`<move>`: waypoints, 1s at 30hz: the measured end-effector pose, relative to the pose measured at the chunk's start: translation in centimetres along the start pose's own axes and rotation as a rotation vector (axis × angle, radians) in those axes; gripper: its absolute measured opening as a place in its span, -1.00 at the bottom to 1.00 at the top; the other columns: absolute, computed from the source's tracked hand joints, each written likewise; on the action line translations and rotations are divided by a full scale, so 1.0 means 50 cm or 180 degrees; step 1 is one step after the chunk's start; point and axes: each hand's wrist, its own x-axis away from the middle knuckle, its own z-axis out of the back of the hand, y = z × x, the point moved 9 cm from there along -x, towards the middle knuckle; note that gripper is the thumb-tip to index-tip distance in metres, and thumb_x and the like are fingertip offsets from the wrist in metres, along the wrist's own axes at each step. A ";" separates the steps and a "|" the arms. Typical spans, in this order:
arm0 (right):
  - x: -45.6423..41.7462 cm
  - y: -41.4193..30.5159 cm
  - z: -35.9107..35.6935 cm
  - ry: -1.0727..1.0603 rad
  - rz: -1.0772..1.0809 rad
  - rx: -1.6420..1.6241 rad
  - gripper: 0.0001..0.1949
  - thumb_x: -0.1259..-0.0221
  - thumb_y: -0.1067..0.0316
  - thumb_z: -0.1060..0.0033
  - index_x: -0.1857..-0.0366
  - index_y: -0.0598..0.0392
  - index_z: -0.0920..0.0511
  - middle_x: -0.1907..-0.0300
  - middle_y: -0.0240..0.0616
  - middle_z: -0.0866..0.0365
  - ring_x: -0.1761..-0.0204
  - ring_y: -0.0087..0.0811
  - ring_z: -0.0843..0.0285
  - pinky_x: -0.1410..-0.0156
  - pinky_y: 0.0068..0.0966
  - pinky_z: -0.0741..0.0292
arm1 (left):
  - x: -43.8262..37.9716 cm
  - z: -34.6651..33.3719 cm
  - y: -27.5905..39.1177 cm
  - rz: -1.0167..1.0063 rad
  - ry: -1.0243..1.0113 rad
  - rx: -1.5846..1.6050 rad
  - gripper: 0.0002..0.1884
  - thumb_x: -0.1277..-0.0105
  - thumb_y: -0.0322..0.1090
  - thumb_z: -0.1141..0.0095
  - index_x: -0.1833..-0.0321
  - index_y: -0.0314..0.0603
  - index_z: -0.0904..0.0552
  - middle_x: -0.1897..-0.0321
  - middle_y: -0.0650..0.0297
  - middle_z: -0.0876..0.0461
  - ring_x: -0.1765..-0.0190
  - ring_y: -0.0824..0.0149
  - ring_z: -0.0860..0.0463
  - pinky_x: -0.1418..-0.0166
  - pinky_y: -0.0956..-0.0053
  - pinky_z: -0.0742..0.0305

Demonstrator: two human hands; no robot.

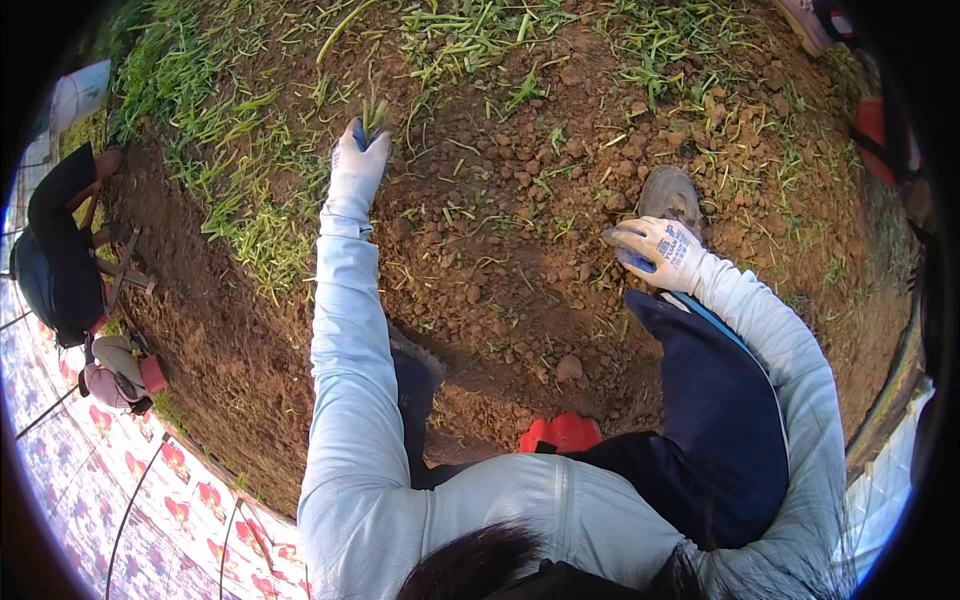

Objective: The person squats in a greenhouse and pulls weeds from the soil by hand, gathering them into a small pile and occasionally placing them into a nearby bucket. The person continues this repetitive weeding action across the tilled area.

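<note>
My left hand, in a white work glove with a blue palm, reaches out to the upper left and pinches a small bunch of green plant stems between thumb and fingers. Below my chest on the right, my right hand, gloved the same way, hovers near the toe of a worn shoe, above my bent knee. Its fingers are loosely apart and no object shows in them. Between the hands lies crumbly brown soil with scattered bits of stem.
Cut green stems and leaves cover the ground at the upper left. A red object sits beneath me. Two people are at the left, one by a wooden frame. Another person's shoe and a red item show at the right.
</note>
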 end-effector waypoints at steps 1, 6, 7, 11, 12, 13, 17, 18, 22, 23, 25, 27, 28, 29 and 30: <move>0.001 0.000 0.001 -0.0001 -0.0012 0.0002 -0.60 -0.27 0.13 -0.17 -0.14 0.03 -0.52 -0.14 -0.11 -0.54 -0.12 -0.11 -0.55 -0.20 -0.25 -0.53 | 0.012 -0.019 0.029 0.0017 0.0041 -0.1175 -0.33 -0.25 -0.10 -0.30 -0.35 -0.29 -0.40 -0.08 -0.01 -0.63 -0.16 0.13 -0.63 -0.21 0.38 -0.51; -0.002 0.006 -0.008 -0.0039 -0.0010 -0.0008 -0.59 -0.25 0.13 -0.19 -0.14 0.03 -0.51 -0.15 -0.10 -0.54 -0.14 -0.10 -0.55 -0.22 -0.25 -0.53 | 0.024 -0.057 0.050 -0.0269 -0.0017 -0.1817 -0.38 -0.22 -0.09 -0.28 -0.30 -0.18 -0.47 -0.23 0.09 -0.54 -0.25 0.07 -0.54 -0.32 0.28 -0.43; -0.002 0.006 -0.009 -0.0047 -0.0016 -0.0026 -0.59 -0.25 0.14 -0.19 -0.15 0.03 -0.51 -0.15 -0.10 -0.53 -0.14 -0.10 -0.55 -0.22 -0.25 -0.53 | 0.026 -0.055 0.047 -0.0236 0.0051 -0.1681 -0.40 -0.22 -0.09 -0.28 -0.29 -0.18 -0.49 -0.24 0.09 -0.53 -0.26 0.07 -0.54 -0.33 0.28 -0.43; -0.003 0.003 -0.004 0.0011 0.0055 0.0051 -0.59 -0.25 0.13 -0.19 -0.15 0.03 -0.51 -0.14 -0.10 -0.54 -0.14 -0.11 -0.55 -0.22 -0.25 -0.53 | 0.015 -0.037 -0.047 0.0254 0.0418 0.1026 -0.64 -0.28 -0.28 -0.27 -0.12 -0.21 -0.60 0.32 0.28 -0.68 0.35 0.36 -0.65 0.26 0.47 -0.53; 0.000 0.004 -0.005 0.0007 0.0037 0.0041 -0.59 -0.25 0.13 -0.19 -0.15 0.03 -0.51 -0.14 -0.10 -0.54 -0.14 -0.11 -0.55 -0.22 -0.25 -0.53 | 0.022 -0.034 -0.055 0.0624 0.0458 0.1896 -0.77 -0.31 -0.37 -0.24 -0.01 -0.17 -0.63 0.55 0.45 -0.53 0.59 0.55 -0.42 0.53 0.59 -0.30; 0.002 0.005 -0.005 0.0004 0.0018 0.0031 -0.59 -0.25 0.13 -0.19 -0.15 0.03 -0.52 -0.14 -0.11 -0.54 -0.14 -0.11 -0.55 -0.22 -0.25 -0.53 | 0.023 -0.030 -0.069 0.0822 0.0664 0.2321 -0.82 -0.31 -0.38 -0.22 0.04 -0.13 -0.64 0.58 0.46 -0.49 0.64 0.57 -0.37 0.58 0.62 -0.23; 0.007 0.011 -0.014 -0.0104 -0.0054 -0.0099 -0.51 -0.15 0.17 -0.29 -0.18 0.06 -0.48 -0.18 -0.02 -0.50 -0.16 -0.04 -0.53 -0.23 -0.22 -0.52 | -0.002 -0.026 0.033 0.0062 0.0553 0.2166 -0.78 -0.31 -0.43 -0.17 0.00 -0.21 -0.62 0.48 0.39 -0.59 0.54 0.51 -0.48 0.48 0.57 -0.38; -0.001 0.009 -0.015 -0.0122 -0.0042 -0.0105 -0.51 -0.15 0.17 -0.29 -0.18 0.06 -0.48 -0.18 -0.02 -0.50 -0.16 -0.04 -0.53 -0.23 -0.21 -0.52 | -0.040 -0.024 0.025 -0.0191 0.0573 0.1418 -0.66 -0.30 -0.41 -0.17 -0.13 -0.29 -0.55 0.30 0.31 -0.65 0.36 0.42 -0.57 0.24 0.49 -0.51; -0.005 -0.004 0.004 0.0055 0.0094 0.0000 -0.61 -0.27 0.15 -0.17 -0.13 0.03 -0.53 -0.10 -0.11 -0.57 -0.11 -0.12 -0.57 -0.17 -0.26 -0.56 | -0.078 -0.071 0.104 -0.0259 0.0538 -0.0693 -0.42 -0.27 -0.24 -0.26 -0.32 -0.24 -0.43 -0.13 0.03 -0.59 -0.15 0.12 -0.61 -0.21 0.33 -0.50; -0.009 -0.007 0.010 0.0106 0.0149 0.0003 -0.62 -0.27 0.15 -0.17 -0.12 0.04 -0.53 -0.10 -0.11 -0.57 -0.11 -0.12 -0.57 -0.16 -0.26 -0.56 | -0.083 -0.074 0.114 -0.0390 0.0544 -0.1048 -0.41 -0.26 -0.21 -0.28 -0.33 -0.22 -0.43 -0.17 0.02 -0.57 -0.20 0.10 -0.58 -0.25 0.31 -0.49; -0.002 -0.012 0.013 0.0190 0.0179 -0.0021 -0.63 -0.28 0.16 -0.16 -0.11 0.04 -0.54 -0.10 -0.11 -0.57 -0.10 -0.12 -0.58 -0.16 -0.26 -0.57 | -0.088 -0.095 0.144 -0.0527 0.0358 -0.1451 -0.39 -0.25 -0.15 -0.29 -0.33 -0.17 -0.43 -0.22 0.04 -0.53 -0.25 0.09 -0.55 -0.30 0.28 -0.46; -0.004 -0.003 0.008 0.0065 0.0065 -0.0078 -0.64 -0.27 0.17 -0.16 -0.10 0.05 -0.55 -0.10 -0.13 -0.58 -0.10 -0.12 -0.58 -0.17 -0.28 -0.56 | -0.103 -0.098 0.159 -0.0508 0.0089 -0.1579 -0.39 -0.24 -0.10 -0.28 -0.33 -0.13 -0.43 -0.25 0.09 -0.51 -0.26 0.12 -0.54 -0.31 0.27 -0.45; -0.004 -0.004 0.008 0.0079 0.0081 -0.0037 -0.64 -0.27 0.17 -0.16 -0.10 0.06 -0.55 -0.10 -0.13 -0.58 -0.10 -0.12 -0.58 -0.17 -0.28 -0.56 | -0.107 -0.109 0.162 -0.0659 -0.0020 -0.2032 -0.41 -0.26 -0.06 -0.24 -0.32 -0.08 -0.44 -0.26 0.11 -0.51 -0.25 0.12 -0.55 -0.29 0.27 -0.46; -0.005 -0.005 0.008 0.0094 0.0097 0.0003 -0.64 -0.27 0.17 -0.17 -0.10 0.06 -0.55 -0.10 -0.13 -0.58 -0.10 -0.12 -0.58 -0.17 -0.28 -0.56 | -0.099 -0.116 0.167 -0.0800 0.0011 -0.2322 -0.41 -0.28 -0.03 -0.21 -0.32 -0.09 -0.44 -0.21 0.08 -0.55 -0.24 0.13 -0.56 -0.26 0.26 -0.48; -0.004 -0.002 0.005 0.0057 0.0090 -0.0055 -0.61 -0.24 0.17 -0.20 -0.11 0.06 -0.53 -0.12 -0.11 -0.56 -0.11 -0.10 -0.57 -0.17 -0.27 -0.56 | -0.093 -0.119 0.176 -0.0605 -0.0190 -0.2456 -0.41 -0.28 -0.03 -0.20 -0.33 -0.10 -0.44 -0.19 0.07 -0.57 -0.22 0.12 -0.58 -0.26 0.25 -0.49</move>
